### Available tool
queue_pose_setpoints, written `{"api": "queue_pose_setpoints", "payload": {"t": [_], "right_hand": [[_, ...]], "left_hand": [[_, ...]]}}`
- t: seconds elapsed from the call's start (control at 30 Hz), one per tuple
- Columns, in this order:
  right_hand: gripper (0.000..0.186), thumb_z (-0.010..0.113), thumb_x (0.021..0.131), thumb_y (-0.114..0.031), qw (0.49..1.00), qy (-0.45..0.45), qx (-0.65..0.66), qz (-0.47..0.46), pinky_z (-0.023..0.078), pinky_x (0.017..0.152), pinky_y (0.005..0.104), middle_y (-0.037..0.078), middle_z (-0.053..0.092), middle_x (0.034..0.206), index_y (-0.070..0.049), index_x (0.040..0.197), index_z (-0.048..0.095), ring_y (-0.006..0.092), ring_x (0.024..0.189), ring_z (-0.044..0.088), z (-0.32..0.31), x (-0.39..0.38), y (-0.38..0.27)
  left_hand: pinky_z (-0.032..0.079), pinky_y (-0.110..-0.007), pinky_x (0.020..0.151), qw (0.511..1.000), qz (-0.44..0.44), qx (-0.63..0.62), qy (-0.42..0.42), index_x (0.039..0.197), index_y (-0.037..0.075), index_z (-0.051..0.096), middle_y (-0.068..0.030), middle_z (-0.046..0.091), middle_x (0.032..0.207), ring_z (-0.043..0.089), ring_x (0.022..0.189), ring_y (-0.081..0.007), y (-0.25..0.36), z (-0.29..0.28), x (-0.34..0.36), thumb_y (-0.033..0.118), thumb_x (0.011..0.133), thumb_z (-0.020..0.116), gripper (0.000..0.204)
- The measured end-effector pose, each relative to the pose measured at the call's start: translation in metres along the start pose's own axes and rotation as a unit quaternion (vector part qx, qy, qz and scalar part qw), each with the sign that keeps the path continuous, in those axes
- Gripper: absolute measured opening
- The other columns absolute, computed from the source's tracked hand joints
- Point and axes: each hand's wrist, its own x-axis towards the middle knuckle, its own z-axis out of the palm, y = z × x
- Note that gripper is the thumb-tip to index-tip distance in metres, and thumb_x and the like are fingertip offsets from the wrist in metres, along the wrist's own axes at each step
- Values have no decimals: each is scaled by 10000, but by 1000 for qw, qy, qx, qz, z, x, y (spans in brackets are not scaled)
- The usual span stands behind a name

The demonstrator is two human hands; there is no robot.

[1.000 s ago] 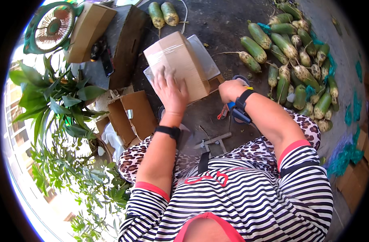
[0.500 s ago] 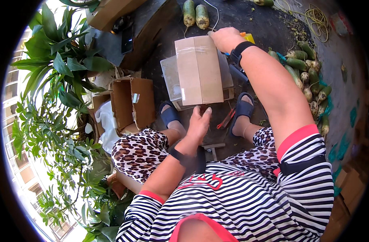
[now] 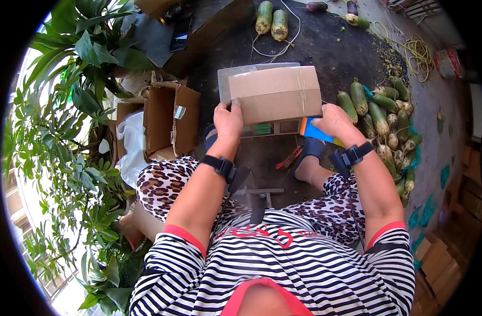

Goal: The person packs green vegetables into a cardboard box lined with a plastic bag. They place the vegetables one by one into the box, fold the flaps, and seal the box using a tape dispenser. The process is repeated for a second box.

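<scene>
A closed, long cardboard box (image 3: 275, 95) lies crosswise in front of me, tilted, with shiny clear tape across its right end. It rests over a grey, flat-topped stand or crate (image 3: 225, 79), whose lower part shows beneath. My left hand (image 3: 229, 120) grips the box's near left corner, thumb on top. At the near right corner is my right hand (image 3: 333, 124), fingers curled, holding a blue tool with orange and yellow edges (image 3: 313, 132). Its exact kind is partly hidden by the hand. Whether the right fingers also press on the box is unclear.
Several large green radishes (image 3: 378, 118) are heaped at the right, two more (image 3: 271, 21) at the back. An open cardboard box (image 3: 185, 118) stands left, beside leafy plants (image 3: 88, 158). Red-handled pliers or cutters (image 3: 289, 158) lie between my feet; a yellow rope (image 3: 417, 58) is far right.
The box has turned clockwise, its taped end going from the far side to the right. My right hand came nearer with the blue tool; my left moved to the box's left corner.
</scene>
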Motion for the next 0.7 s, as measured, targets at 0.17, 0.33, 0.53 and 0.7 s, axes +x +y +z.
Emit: {"api": "queue_pose_setpoints", "payload": {"t": [0.17,0.33,0.53,0.7], "right_hand": [[369,693,771,-291,999,40,10,-7,528,893,432,232,694,1043,-17,1018,722,382,1007,663,16,-4,4],[377,700,763,-310,999,9,-42,-19,538,849,420,225,699,1026,-13,993,731,368,976,674,-4,-27,11],[374,683,807,-219,948,48,253,-189,530,812,351,147,724,959,38,1079,701,219,871,681,-43,-87,17],[320,678,805,-129,893,31,401,-201,489,866,276,72,712,982,39,1077,700,122,909,631,-51,-117,3]], "left_hand": [[480,-312,806,990,-82,-119,4,1035,-44,657,-117,679,966,596,870,-183,12,5,6,303,837,711,403],[472,-315,822,993,-61,-100,14,1033,-39,646,-113,673,969,597,882,-192,-7,-4,8,234,880,639,313],[462,-295,819,971,-43,-164,-169,1156,0,636,-84,660,1033,592,899,-173,17,-11,-66,338,983,526,395],[455,-312,728,803,-224,-348,-428,1112,50,641,-36,650,986,573,830,-127,61,-27,-108,532,1011,411,544]]}}
